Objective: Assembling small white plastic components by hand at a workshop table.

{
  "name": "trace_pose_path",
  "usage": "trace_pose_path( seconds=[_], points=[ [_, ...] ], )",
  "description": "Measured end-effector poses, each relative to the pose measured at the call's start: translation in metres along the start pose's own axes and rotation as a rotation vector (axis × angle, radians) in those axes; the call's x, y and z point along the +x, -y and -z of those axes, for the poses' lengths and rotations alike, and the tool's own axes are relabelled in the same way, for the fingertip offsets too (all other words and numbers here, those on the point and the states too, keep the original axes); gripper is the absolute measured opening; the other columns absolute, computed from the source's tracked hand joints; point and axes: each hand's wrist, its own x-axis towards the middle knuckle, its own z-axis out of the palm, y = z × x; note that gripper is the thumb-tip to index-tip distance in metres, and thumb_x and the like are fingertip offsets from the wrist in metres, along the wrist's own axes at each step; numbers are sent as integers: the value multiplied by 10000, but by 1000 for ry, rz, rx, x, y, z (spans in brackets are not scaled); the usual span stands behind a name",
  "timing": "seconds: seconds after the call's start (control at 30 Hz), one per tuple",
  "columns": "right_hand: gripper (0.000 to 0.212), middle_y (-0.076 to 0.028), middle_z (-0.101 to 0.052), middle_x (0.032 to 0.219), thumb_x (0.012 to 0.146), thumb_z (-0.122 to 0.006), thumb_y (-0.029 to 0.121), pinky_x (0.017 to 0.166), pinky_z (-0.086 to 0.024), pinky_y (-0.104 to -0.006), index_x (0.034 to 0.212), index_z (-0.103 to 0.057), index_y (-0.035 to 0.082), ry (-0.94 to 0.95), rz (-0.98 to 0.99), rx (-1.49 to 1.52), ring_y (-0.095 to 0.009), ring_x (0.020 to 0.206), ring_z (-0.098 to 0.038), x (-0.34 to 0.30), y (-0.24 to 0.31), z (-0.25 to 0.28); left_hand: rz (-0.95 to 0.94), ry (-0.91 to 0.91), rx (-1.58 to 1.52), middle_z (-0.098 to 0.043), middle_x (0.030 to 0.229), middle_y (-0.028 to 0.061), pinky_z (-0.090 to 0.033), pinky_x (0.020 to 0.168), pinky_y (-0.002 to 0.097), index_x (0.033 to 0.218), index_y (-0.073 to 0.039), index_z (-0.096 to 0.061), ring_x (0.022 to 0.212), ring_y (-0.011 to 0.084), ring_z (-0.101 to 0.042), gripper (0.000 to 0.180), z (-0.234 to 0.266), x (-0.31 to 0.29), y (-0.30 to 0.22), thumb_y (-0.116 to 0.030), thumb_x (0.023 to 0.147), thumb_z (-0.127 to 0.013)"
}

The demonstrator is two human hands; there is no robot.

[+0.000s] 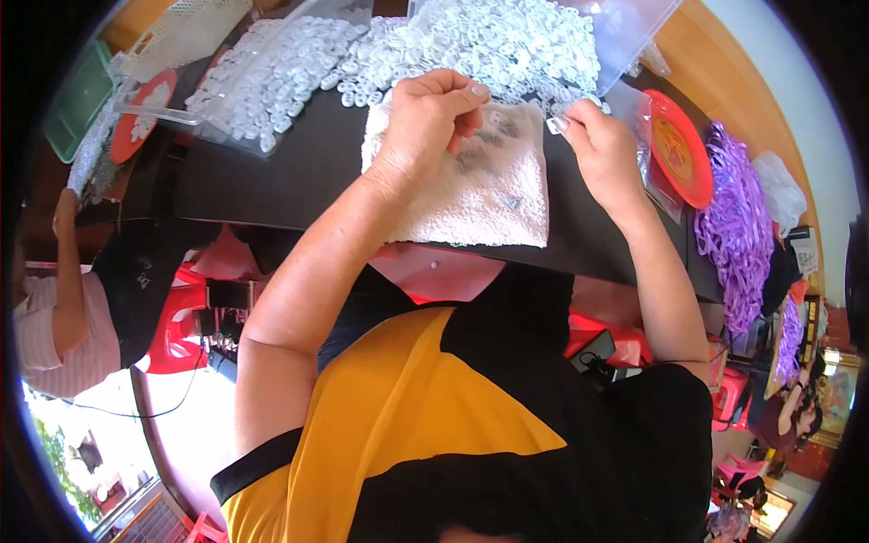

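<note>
My left hand (434, 113) is above the upper left part of a white towel (453, 213), thumb and fingertips pressed together. Whatever it may pinch is too small to make out. Just off the towel's right edge, my right hand (599, 149) pinches a small whitish piece (556, 125) between thumb and finger. Dark grey smudges mark the towel between my hands, and a small bluish-grey bit (513, 203) lies lower on it. Beyond the towel spreads a heap of small whitish, ring-like plastic pieces (489, 45).
A clear tray (195, 118) of similar pieces lies left of the heap on the dark table (240, 185). Red plates (697, 185) and purple ribbons (738, 226) are at right; another red plate (122, 145) and a green tray (77, 113) at left. Another person's arm (68, 271) reaches in there.
</note>
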Motion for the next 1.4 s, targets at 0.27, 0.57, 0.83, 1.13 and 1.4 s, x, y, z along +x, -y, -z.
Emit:
trace_pose_path(
  seconds=[0.27, 0.57, 0.83, 1.13, 1.4],
  points=[
    [139, -156, -626, 712, 880, -583, 156, 522, -468, -474, 841, -513, 42, 4, 336, -611, -360, 619, -623, -15, -30, -1, -30, 10, 106, -569, 652, 15, -345, 451, 214, 840, -1, -654, 551, 71, -478, 147, 1, -1, 2, -144, 875, -650],
    [139, -181, -610, 759, 902, -555, 154, 566, -440, -509, 859, -502, 32, 175, 275, -610, -413, 668, -593, -5, -31, 6, -42, 12, 131, -574, 653, 13, -342, 450, 213, 853, 5, -659, 554, 65, -481, 147, -1, -2, 3, -139, 876, -649],
    [110, -190, -607, 748, 881, -566, 116, 565, -435, -516, 859, -508, 25, 238, 261, -606, -419, 664, -589, -4, -27, 5, -46, 25, 151, -572, 651, 6, -341, 469, 205, 866, 2, -667, 566, 56, -480, 147, -2, -5, 2, -143, 880, -645],
    [54, -166, -639, 732, 817, -560, 77, 564, -483, -469, 805, -575, 27, 246, 266, -646, -369, 648, -630, -2, -25, 2, -50, 39, 153, -570, 649, -9, -351, 487, 192, 863, -19, -677, 568, 40, -475, 145, -4, -8, -2, -154, 896, -633],
    [136, -116, -591, 647, 884, -585, 145, 531, -436, -420, 809, -585, 31, 255, 292, -641, -320, 598, -600, 3, -40, 12, -41, 71, 144, -592, 655, 9, -420, 539, 223, 840, 8, -661, 600, 55, -527, 101, -5, -6, 0, -85, 867, -634]
  ],
)
